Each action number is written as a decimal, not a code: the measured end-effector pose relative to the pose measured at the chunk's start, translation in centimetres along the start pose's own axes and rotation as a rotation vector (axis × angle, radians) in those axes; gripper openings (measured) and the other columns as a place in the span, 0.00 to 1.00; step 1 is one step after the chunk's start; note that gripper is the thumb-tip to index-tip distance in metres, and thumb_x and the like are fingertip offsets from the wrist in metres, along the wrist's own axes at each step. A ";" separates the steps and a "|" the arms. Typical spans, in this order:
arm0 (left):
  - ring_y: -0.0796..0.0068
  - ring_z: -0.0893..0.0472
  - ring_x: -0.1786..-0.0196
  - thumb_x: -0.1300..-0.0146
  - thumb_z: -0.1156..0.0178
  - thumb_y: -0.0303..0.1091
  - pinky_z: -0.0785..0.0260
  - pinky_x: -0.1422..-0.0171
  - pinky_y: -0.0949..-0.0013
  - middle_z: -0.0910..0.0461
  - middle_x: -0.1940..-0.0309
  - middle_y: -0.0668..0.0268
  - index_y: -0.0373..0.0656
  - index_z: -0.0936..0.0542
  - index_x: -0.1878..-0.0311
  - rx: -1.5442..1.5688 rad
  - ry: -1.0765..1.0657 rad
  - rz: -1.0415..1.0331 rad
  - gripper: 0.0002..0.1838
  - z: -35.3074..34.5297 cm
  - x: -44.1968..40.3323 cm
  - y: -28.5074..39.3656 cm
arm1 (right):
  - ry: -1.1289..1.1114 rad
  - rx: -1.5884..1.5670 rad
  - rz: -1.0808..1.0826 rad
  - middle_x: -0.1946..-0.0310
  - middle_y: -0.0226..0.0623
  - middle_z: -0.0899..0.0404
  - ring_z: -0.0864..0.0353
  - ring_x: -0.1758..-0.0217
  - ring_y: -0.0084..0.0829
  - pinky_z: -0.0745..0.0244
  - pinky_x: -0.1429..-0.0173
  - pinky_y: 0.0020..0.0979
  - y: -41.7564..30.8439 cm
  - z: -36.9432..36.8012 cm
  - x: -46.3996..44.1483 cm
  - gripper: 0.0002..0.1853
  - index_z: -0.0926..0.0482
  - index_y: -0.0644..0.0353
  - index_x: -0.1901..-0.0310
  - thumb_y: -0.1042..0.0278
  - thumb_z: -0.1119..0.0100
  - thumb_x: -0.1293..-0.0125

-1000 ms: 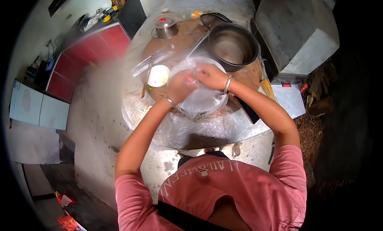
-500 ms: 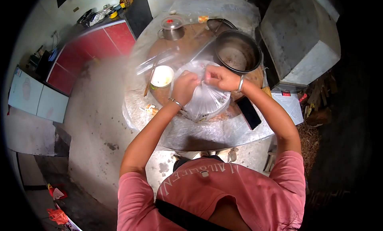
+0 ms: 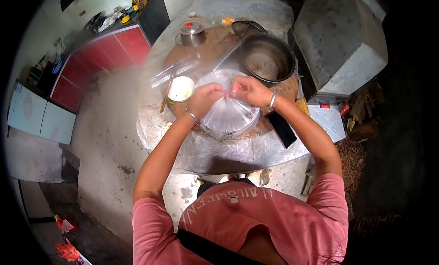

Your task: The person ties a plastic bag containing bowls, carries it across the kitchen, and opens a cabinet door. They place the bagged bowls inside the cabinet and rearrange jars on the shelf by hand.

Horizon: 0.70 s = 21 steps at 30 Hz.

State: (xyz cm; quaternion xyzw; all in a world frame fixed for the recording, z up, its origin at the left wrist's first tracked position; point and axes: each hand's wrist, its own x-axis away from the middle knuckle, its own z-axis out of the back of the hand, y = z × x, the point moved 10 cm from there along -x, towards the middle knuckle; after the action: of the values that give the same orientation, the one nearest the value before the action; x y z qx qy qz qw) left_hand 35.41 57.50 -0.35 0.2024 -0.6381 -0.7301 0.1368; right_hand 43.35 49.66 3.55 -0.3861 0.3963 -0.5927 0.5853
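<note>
A clear plastic bag (image 3: 231,121) is stretched over a round, bowl-like thing on the table, its top gathered into pleats. My left hand (image 3: 206,98) pinches the gathered plastic from the left side. From the right, my right hand (image 3: 251,90) grips the same gathered part, fingers curled close to the left fingertips. What lies inside the bag is hard to make out through the plastic. Left of the bag stands a white bowl (image 3: 181,89) with wooden chopsticks (image 3: 168,92) beside it. A black phone (image 3: 282,129) lies under my right forearm.
Behind my right hand sits a large dark pot (image 3: 267,59). A lidded steel pot (image 3: 191,32) stands at the back left of the plastic-covered table (image 3: 219,156). A grey block-like structure (image 3: 340,40) rises at the right; red cabinets (image 3: 103,54) line the left wall.
The fingertips of both hands have shifted slightly at the bag's gathered top, and the pleats are drawn tighter together. The whole view has shifted a little.
</note>
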 end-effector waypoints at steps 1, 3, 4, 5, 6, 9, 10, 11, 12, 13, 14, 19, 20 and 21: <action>0.86 0.25 0.64 0.41 0.43 0.24 0.32 0.57 0.81 0.20 0.66 0.71 0.37 0.21 0.61 0.014 0.006 0.021 0.05 0.1 -0.1 0.1 | 0.034 -0.115 0.009 0.70 0.26 0.27 0.31 0.66 0.15 0.33 0.62 0.20 -0.5 0.3 0.1 0.05 0.29 0.61 0.70 0.74 0.43 0.40; 0.85 0.24 0.65 0.41 0.43 0.24 0.32 0.58 0.81 0.20 0.65 0.70 0.37 0.21 0.61 0.041 0.020 0.062 0.05 0.1 -0.4 0.5 | 0.098 -0.344 0.029 0.71 0.28 0.25 0.29 0.67 0.16 0.31 0.60 0.21 -1.6 0.3 0.7 0.06 0.29 0.62 0.71 0.75 0.41 0.42; 0.85 0.24 0.65 0.41 0.44 0.24 0.32 0.58 0.81 0.21 0.66 0.70 0.36 0.22 0.61 0.008 0.039 0.047 0.06 0.2 -0.6 0.5 | 0.138 -0.238 0.097 0.70 0.29 0.24 0.28 0.65 0.18 0.31 0.59 0.23 -2.2 0.6 0.9 0.05 0.28 0.62 0.71 0.75 0.41 0.42; 0.84 0.24 0.66 0.41 0.44 0.24 0.32 0.58 0.81 0.21 0.66 0.70 0.36 0.22 0.60 -0.025 0.059 0.032 0.07 0.2 -0.9 0.1 | 0.177 -0.132 0.164 0.68 0.31 0.23 0.27 0.64 0.19 0.31 0.57 0.24 -2.7 0.8 1.2 0.05 0.28 0.62 0.71 0.75 0.41 0.42; 0.84 0.24 0.66 0.41 0.44 0.24 0.32 0.58 0.81 0.21 0.67 0.70 0.36 0.23 0.59 -0.057 0.079 0.017 0.07 0.2 -1.1 0.3 | 0.216 -0.025 0.230 0.67 0.32 0.23 0.26 0.62 0.21 0.30 0.56 0.26 -4.0 0.9 1.5 0.05 0.27 0.62 0.71 0.75 0.41 0.43; 0.83 0.24 0.67 0.40 0.47 0.23 0.32 0.59 0.80 0.22 0.69 0.70 0.36 0.25 0.56 -0.007 0.127 -0.053 0.09 -0.1 -1.0 1.4 | 0.345 0.391 0.441 0.69 0.38 0.27 0.28 0.62 0.36 0.32 0.57 0.31 -8.8 1.6 2.6 0.05 0.26 0.62 0.72 0.75 0.39 0.48; 0.82 0.24 0.67 0.40 0.48 0.22 0.32 0.58 0.80 0.22 0.69 0.70 0.36 0.26 0.56 -0.072 0.091 -0.055 0.09 -0.3 -1.2 1.2 | 0.378 0.466 0.425 0.70 0.39 0.28 0.28 0.62 0.39 0.32 0.57 0.31 -9.1 1.9 2.5 0.06 0.26 0.62 0.73 0.74 0.38 0.50; 0.82 0.24 0.67 0.40 0.48 0.21 0.32 0.58 0.80 0.22 0.69 0.70 0.36 0.26 0.56 -0.138 0.055 -0.057 0.09 -0.3 -1.5 0.9 | 0.413 0.499 0.450 0.72 0.40 0.30 0.29 0.64 0.41 0.33 0.60 0.32 -9.6 2.1 2.2 0.06 0.25 0.61 0.73 0.72 0.38 0.51; 0.82 0.24 0.67 0.40 0.49 0.21 0.32 0.58 0.80 0.23 0.70 0.70 0.36 0.27 0.56 -0.205 0.019 -0.060 0.10 -0.6 -1.5 1.4 | 0.410 0.534 0.469 0.72 0.41 0.29 0.29 0.63 0.41 0.33 0.60 0.33 -9.8 2.0 1.7 0.06 0.25 0.61 0.72 0.71 0.38 0.50; 0.82 0.24 0.66 0.41 0.49 0.21 0.32 0.58 0.80 0.23 0.69 0.69 0.37 0.27 0.56 -0.161 0.009 -0.059 0.09 -0.8 -1.3 1.8 | 0.408 0.568 0.487 0.71 0.41 0.29 0.28 0.63 0.41 0.33 0.59 0.33 -10.0 2.0 1.2 0.06 0.25 0.61 0.72 0.70 0.38 0.50; 0.82 0.24 0.66 0.41 0.49 0.20 0.32 0.58 0.80 0.23 0.69 0.69 0.37 0.27 0.57 -0.118 -0.001 -0.059 0.09 -1.0 -1.0 2.3 | 0.407 0.601 0.506 0.71 0.41 0.29 0.28 0.62 0.41 0.32 0.59 0.34 -10.2 1.8 0.8 0.06 0.24 0.61 0.72 0.70 0.39 0.50; 0.83 0.25 0.64 0.41 0.48 0.22 0.33 0.56 0.79 0.23 0.69 0.69 0.38 0.26 0.58 0.075 -0.026 -0.056 0.08 -1.7 -0.3 3.7 | 0.293 0.473 0.379 0.70 0.42 0.27 0.26 0.64 0.43 0.31 0.59 0.36 -9.1 0.7 -1.4 0.09 0.24 0.62 0.71 0.65 0.39 0.47; 0.83 0.25 0.64 0.41 0.47 0.22 0.33 0.56 0.79 0.23 0.69 0.69 0.39 0.26 0.59 0.049 0.000 -0.044 0.07 -1.0 -0.7 2.4 | 0.273 0.419 0.330 0.70 0.42 0.26 0.26 0.64 0.43 0.31 0.59 0.36 -8.7 0.7 -1.6 0.10 0.24 0.62 0.71 0.64 0.39 0.46; 0.83 0.25 0.64 0.40 0.47 0.23 0.33 0.56 0.79 0.23 0.68 0.69 0.39 0.26 0.59 0.022 0.025 -0.032 0.06 -0.5 -0.9 2.1 | 0.289 0.429 0.309 0.70 0.42 0.26 0.26 0.65 0.44 0.30 0.59 0.37 -8.6 0.9 -1.5 0.11 0.24 0.62 0.71 0.63 0.40 0.46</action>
State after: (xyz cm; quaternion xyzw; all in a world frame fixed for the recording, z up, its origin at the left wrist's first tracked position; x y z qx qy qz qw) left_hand 36.28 57.15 1.79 0.2232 -0.6412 -0.7224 0.1310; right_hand 40.90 51.15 11.88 -0.1003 0.3953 -0.6157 0.6742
